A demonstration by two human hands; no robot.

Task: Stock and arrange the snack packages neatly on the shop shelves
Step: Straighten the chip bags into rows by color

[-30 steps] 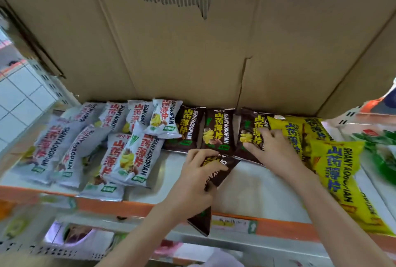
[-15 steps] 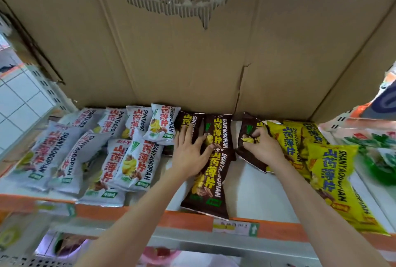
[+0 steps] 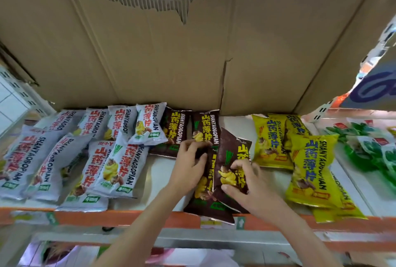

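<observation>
Dark brown snack packs lie mid-shelf. My right hand (image 3: 246, 183) grips one brown pack (image 3: 230, 155), which lies tilted over a second brown pack (image 3: 203, 198) at the shelf's front edge. My left hand (image 3: 189, 167) has curled fingers holding the top of that second pack. Two more brown packs (image 3: 174, 133) lean at the back. Several white packs (image 3: 113, 164) fill the left side and several yellow packs (image 3: 308, 159) the right, all on the white shelf (image 3: 158, 172).
A torn cardboard sheet (image 3: 171, 52) backs the shelf. An orange price rail (image 3: 128, 218) runs along the front edge. Green packages (image 3: 375, 149) sit on the neighbouring shelf at right. A lower shelf shows below the rail.
My right hand pulled a brown pack from the back row forward and left, onto the front pack. My left hand went from flat on the packs to gripping the front pack's top.
</observation>
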